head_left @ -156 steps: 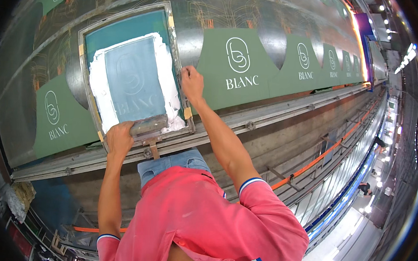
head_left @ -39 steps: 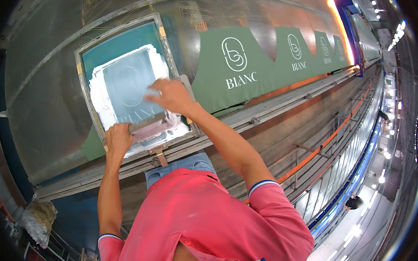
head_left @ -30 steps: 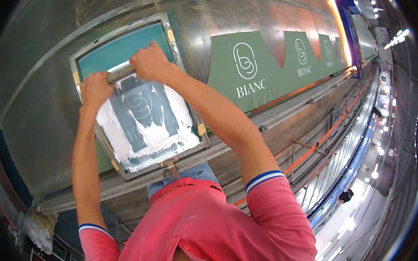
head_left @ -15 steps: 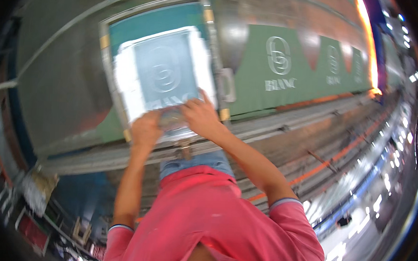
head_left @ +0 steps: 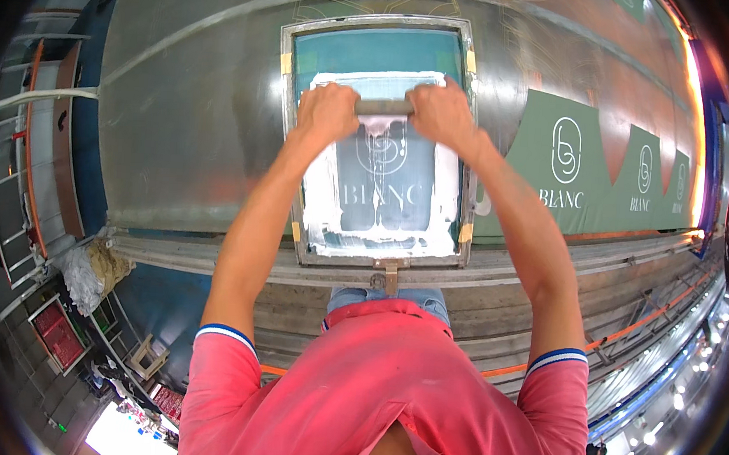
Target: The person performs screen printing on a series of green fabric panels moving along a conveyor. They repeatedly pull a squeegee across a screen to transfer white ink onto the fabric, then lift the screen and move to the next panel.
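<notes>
A metal-framed printing screen [head_left: 285, 133] with teal mesh lies flat on a long grey table. White ink is smeared over the mesh around a pale logo stencil. My left hand [head_left: 328, 110] and my right hand [head_left: 441, 110] both grip a squeegee [head_left: 384, 107] held crosswise at the far end of the screen. A streak of white ink trails below the blade.
Green fabric panels [head_left: 565, 168] with white printed logos lie in a row along the table to the right of the screen. The table's metal rail [head_left: 214, 257] runs in front of me. A crumpled rag bundle [head_left: 90, 267] and red crates [head_left: 54, 335] sit low on the left.
Half a second ago both hands held the squeegee at the near end of the screen. Now it is at the far end, with fresh white ink spread over the mesh.
</notes>
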`<control>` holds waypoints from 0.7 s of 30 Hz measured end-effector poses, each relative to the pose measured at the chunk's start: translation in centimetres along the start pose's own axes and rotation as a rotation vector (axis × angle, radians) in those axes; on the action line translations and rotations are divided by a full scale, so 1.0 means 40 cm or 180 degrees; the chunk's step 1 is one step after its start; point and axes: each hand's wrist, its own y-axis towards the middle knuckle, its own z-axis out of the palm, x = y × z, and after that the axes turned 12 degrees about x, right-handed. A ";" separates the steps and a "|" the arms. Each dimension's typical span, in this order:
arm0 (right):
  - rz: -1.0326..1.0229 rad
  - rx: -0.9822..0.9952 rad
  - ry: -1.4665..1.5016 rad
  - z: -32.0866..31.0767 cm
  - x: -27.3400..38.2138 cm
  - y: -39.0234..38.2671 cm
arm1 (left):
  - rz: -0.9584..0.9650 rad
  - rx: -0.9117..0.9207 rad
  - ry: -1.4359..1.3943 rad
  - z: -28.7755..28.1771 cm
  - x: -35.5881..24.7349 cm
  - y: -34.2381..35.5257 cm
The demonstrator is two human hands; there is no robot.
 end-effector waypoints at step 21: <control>-0.0143 0.0244 0.0582 0.206 0.256 -0.458 | -0.0014 -0.0107 -0.0434 0.293 -0.181 -0.460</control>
